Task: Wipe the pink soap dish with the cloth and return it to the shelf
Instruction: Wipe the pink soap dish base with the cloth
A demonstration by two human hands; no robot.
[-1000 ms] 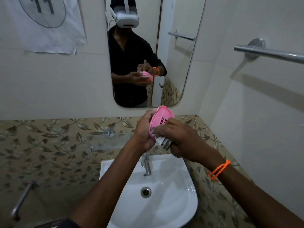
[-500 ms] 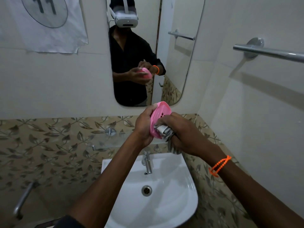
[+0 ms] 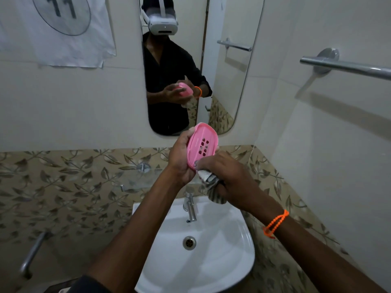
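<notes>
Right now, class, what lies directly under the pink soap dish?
The right hand with a bunched cloth, then the tap and white sink. The dish's underside is hidden.

The soap dish [image 3: 202, 148] has been turned in the left hand [image 3: 181, 159], so that its slotted inside is now faced toward the camera rather than seen nearly edge-on; the right hand [image 3: 227, 176] with the cloth [image 3: 211, 182] has been drawn down to the dish's lower end.
</notes>
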